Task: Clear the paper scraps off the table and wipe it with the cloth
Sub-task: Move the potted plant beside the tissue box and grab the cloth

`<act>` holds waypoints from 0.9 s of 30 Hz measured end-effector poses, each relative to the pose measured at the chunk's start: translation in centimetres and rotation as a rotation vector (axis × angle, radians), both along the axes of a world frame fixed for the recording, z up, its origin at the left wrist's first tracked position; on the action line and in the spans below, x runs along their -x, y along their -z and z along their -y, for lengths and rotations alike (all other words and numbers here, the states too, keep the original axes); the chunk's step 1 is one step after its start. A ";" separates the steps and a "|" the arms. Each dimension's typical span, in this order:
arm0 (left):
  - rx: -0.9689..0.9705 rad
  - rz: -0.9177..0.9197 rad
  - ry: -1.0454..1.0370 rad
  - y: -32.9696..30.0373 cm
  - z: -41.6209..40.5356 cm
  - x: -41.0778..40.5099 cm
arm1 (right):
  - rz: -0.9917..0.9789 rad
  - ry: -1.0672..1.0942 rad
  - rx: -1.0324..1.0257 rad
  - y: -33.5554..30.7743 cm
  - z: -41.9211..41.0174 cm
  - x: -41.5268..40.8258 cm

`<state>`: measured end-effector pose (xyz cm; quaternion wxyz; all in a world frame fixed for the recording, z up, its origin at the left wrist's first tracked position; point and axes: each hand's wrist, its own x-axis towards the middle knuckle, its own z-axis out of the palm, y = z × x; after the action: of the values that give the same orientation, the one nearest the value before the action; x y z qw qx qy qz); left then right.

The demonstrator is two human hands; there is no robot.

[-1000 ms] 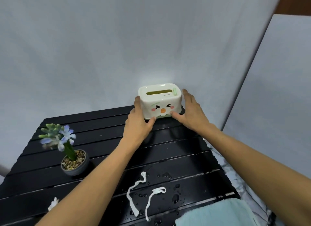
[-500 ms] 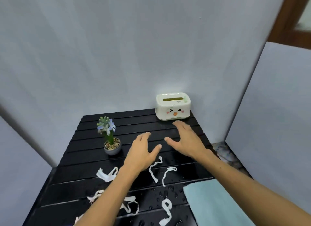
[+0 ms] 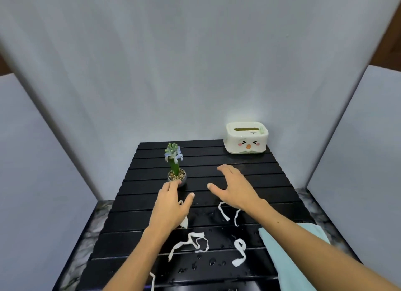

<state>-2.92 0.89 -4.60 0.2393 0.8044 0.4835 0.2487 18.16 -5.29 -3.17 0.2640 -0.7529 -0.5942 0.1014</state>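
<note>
Your left hand (image 3: pixel 171 206) and right hand (image 3: pixel 235 187) hover over the middle of the black slatted table (image 3: pixel 256 173), fingers spread wide, holding nothing. White paper scraps (image 3: pixel 196 242) lie among water drops toward the near edge. The pale blue cloth (image 3: pixel 282 247) rests at the near right corner, partly under your right forearm.

A potted flower (image 3: pixel 175 171) and a cream box with a face (image 3: pixel 246 140) stand well apart
</note>
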 end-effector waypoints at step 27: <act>0.014 -0.025 -0.006 2.2 -7.8 -3.1 | 0.002 -0.009 0.016 2.3 -3.4 0.3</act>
<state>0.17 8.64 -6.76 0.2378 0.8044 0.4907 0.2359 17.90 -1.91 -5.45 0.2570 -0.7525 -0.5969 0.1067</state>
